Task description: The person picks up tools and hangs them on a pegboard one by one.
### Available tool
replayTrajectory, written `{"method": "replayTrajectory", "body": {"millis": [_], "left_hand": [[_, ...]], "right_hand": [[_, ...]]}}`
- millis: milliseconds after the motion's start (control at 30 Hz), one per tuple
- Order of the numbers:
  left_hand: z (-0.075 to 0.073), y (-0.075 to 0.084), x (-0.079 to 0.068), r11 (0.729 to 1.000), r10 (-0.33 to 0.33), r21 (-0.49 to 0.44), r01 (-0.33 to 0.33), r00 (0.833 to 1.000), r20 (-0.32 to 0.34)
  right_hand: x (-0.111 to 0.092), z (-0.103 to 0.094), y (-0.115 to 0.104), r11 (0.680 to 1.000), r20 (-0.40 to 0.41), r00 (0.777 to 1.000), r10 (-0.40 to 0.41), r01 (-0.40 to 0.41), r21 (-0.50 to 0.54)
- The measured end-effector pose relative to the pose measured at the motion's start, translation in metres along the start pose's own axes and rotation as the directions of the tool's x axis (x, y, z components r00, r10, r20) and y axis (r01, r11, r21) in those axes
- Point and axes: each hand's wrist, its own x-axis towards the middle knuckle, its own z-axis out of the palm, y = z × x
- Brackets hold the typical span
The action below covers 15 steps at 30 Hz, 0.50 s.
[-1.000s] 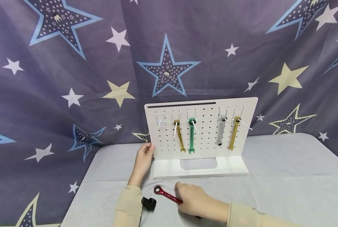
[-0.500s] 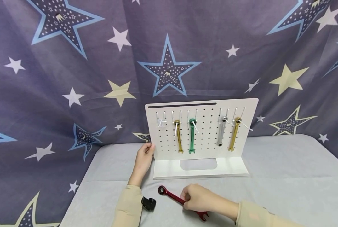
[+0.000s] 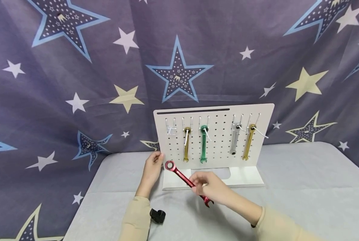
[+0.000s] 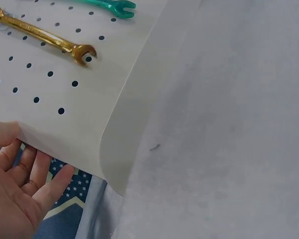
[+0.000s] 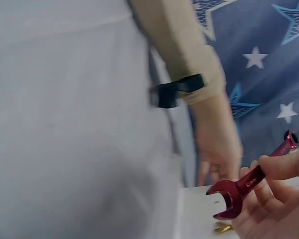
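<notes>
My right hand [image 3: 210, 185] pinches a red ratcheting combination wrench [image 3: 182, 176] by its shank, raised above the table in front of the pegboard. Its ring end points up and left; the open-ended jaw [image 5: 230, 199] shows below the thumb in the right wrist view. At the left side, my left hand [image 3: 151, 169] grips the edge of the white pegboard [image 3: 222, 162], thumb on the front and fingers behind. Hanging on its hooks are a gold wrench [image 3: 186, 150], a green wrench [image 3: 203, 147], a silver wrench [image 3: 235, 142] and a second gold wrench [image 3: 248, 144].
At the board's far left, a white hook [image 3: 171, 130] carries no wrench. The board's base [image 3: 245, 179] stands on a grey-covered table [image 3: 311, 194]. A star-patterned curtain [image 3: 215, 40] hangs close behind. A black wrist device [image 3: 157, 216] sticks out from the left sleeve.
The right hand has lifted the red wrench off the table and toward the pegboard. The left gold wrench has swung from slanted to nearly vertical. My left hand has stayed put.
</notes>
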Motion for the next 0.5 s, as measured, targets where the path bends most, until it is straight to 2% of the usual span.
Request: {"method": "replayTrajectory", "body": {"millis": [233,500], "left_hand": [[-0.001,-0.001,0.001,1.000,0.004,-0.028,-0.004,1.000,0.000],[0.000,0.004,0.000,1.000,-0.016,-0.018,0.016,1.000,0.009]], "right_hand": [[0.014,-0.002,-0.023,0.996,-0.058,0.995,-0.076,0.079,0.038],[0.029,0.006,-0.025,0.987,-0.192,0.972,-0.136,0.151,0.064]]}}
